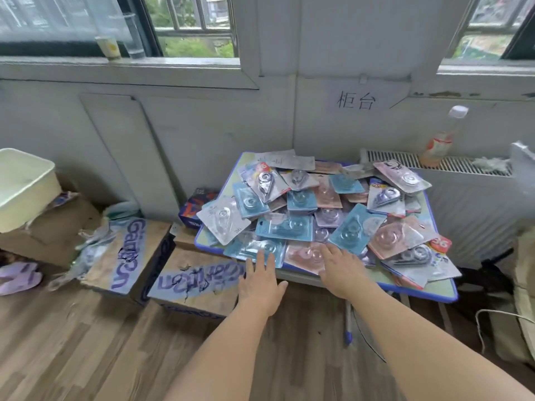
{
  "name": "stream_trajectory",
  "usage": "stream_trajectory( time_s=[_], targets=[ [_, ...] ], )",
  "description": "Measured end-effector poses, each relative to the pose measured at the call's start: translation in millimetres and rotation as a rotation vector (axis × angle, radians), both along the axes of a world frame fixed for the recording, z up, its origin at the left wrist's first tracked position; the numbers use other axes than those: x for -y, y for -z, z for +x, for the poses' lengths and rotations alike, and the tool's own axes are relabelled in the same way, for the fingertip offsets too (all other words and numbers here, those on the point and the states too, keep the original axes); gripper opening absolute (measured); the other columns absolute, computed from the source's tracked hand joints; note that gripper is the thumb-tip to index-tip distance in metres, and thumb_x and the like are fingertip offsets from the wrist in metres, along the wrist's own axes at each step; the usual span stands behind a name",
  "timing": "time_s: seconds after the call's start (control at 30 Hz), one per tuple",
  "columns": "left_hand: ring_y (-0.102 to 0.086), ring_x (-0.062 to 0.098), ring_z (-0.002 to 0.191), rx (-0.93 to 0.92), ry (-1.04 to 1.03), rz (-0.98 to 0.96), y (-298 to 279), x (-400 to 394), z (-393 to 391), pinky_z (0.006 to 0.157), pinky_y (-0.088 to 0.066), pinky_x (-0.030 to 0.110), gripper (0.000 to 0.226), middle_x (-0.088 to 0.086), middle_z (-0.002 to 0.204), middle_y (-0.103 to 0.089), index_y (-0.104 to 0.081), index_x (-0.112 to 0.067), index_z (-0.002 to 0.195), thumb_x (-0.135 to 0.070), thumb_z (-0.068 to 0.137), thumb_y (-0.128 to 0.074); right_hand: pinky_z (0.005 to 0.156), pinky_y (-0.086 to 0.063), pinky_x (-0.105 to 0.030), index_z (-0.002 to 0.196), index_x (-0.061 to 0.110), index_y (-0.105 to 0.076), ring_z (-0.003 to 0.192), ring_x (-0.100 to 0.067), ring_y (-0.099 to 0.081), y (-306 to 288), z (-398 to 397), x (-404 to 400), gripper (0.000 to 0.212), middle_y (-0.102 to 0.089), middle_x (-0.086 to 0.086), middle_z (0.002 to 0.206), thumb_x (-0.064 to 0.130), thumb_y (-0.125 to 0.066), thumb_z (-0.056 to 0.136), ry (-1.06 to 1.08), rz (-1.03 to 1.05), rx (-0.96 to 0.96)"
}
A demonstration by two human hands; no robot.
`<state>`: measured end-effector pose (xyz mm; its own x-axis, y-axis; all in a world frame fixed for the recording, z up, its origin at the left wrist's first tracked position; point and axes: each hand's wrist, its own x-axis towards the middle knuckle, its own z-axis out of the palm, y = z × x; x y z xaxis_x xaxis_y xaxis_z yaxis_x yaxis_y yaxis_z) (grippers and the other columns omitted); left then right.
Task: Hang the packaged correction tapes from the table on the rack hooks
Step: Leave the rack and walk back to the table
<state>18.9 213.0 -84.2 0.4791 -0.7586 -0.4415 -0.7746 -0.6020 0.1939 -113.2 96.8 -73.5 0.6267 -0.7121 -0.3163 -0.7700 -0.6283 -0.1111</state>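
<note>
Head view: we look forward and down from standing height.
Nearness: our hands (301, 273) reach the bench (434, 290) edge.
Facing: the window wall (202, 125).

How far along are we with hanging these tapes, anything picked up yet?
Done: nothing visible; no rack in view. In hand: nothing gripped. The left hand and right hand reach with straight fingers to the near edge of the pile of packaged correction tapes. Left: the whole pile, covering the table.

Packaged correction tapes (292, 227), blue, pink, seemingly lilac blister cards, heaped overlapping on table (440, 290)
</note>
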Motion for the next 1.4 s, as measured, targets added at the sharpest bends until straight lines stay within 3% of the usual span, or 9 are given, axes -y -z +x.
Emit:
stream_trajectory(
  time_s=[0.33, 0.5, 0.73, 0.83, 0.93, 1.17, 1.3, 1.4],
  targets=[
    [0.01, 0.03, 0.149, 0.016, -0.102, 0.048, 30, 53, 26, 0.119, -0.008, 0.052, 0.071, 0.005, 0.163, 0.012, 0.006, -0.015, 0.155, -0.046, 0.104, -0.031, 0.109, -0.033, -0.04, 0.151, 0.014, -0.017, 0.138, -0.029, -0.03, 39, 28, 29, 0.061, -0.024, -0.004, 0.156, 0.028, -0.042, 0.098, 0.011, 0.083, -0.026],
    [0.006, 0.032, 0.149, -0.01, -0.149, 0.048, 41, 60, 33, 0.117, -0.018, 0.055, 0.071, 0.003, 0.163, 0.008, 0.004, -0.015, 0.155, -0.046, 0.103, -0.033, 0.107, -0.036, -0.041, 0.151, 0.013, -0.016, 0.138, -0.029, -0.029, 50, 34, 24, 0.068, -0.023, -0.004, 0.156, 0.033, -0.049, 0.096, 0.045, 0.06, -0.039],
    [0.005, 0.036, 0.148, -0.009, -0.181, -0.023, 49, 69, 36, 0.117, -0.024, 0.049, 0.073, 0.007, 0.162, 0.004, 0.001, -0.016, 0.155, -0.043, 0.102, -0.041, 0.099, -0.039, -0.036, 0.143, 0.014, -0.029, 0.126, -0.027, -0.039, 54, 34, 22, 0.054, -0.039, -0.007, 0.139, 0.021, -0.052, 0.095, 0.057, -0.03, -0.075],
    [0.003, 0.035, 0.148, -0.015, -0.189, -0.071, 52, 68, 38, 0.115, -0.028, 0.046, 0.068, 0.009, 0.16, -0.001, -0.011, -0.016, 0.153, -0.04, 0.101, -0.046, 0.096, -0.039, -0.035, 0.135, 0.017, -0.037, 0.124, -0.026, -0.041, 52, 31, 21, 0.044, -0.042, -0.006, 0.134, 0.023, -0.052, 0.094, 0.055, -0.046, -0.071],
    [0.003, 0.035, 0.148, -0.018, -0.177, -0.097, 56, 64, 40, 0.112, -0.031, 0.045, 0.061, 0.009, 0.159, -0.004, -0.019, -0.018, 0.149, -0.037, 0.1, -0.049, 0.098, -0.038, -0.036, 0.138, 0.018, -0.035, 0.126, -0.026, -0.04, 50, 29, 20, 0.047, -0.039, -0.005, 0.138, 0.028, -0.05, 0.094, 0.05, -0.038, -0.062],
    [0.004, 0.035, 0.148, -0.041, -0.108, -0.094, 56, 61, 45, 0.112, -0.031, 0.048, 0.058, 0.005, 0.16, -0.008, -0.02, -0.018, 0.148, -0.032, 0.1, -0.05, 0.112, -0.028, -0.04, 0.143, 0.015, -0.029, 0.139, -0.029, -0.029, 43, 24, 18, 0.062, -0.021, -0.007, 0.157, 0.036, -0.051, 0.09, 0.047, 0.018, -0.096],
    [0.007, 0.035, 0.148, -0.044, 0.009, -0.066, 59, 56, 48, 0.114, -0.028, 0.048, 0.055, 0.004, 0.159, -0.013, -0.02, -0.019, 0.148, -0.023, 0.1, -0.047, 0.1, -0.037, -0.035, 0.131, 0.013, -0.034, 0.124, -0.026, -0.044, 41, 20, 10, 0.052, -0.039, -0.006, 0.139, 0.035, -0.05, 0.087, 0.096, -0.001, -0.07],
    [0.018, 0.036, 0.147, -0.046, 0.073, -0.022, 60, 52, 49, 0.117, -0.019, 0.055, 0.066, 0.001, 0.163, 0.002, -0.006, -0.025, 0.154, -0.019, 0.099, -0.044, 0.093, -0.038, -0.033, 0.13, 0.014, -0.035, 0.119, -0.024, -0.046, 41, 20, 3, 0.05, -0.043, -0.004, 0.132, 0.036, -0.05, 0.088, 0.124, -0.016, -0.062]
  ],
)
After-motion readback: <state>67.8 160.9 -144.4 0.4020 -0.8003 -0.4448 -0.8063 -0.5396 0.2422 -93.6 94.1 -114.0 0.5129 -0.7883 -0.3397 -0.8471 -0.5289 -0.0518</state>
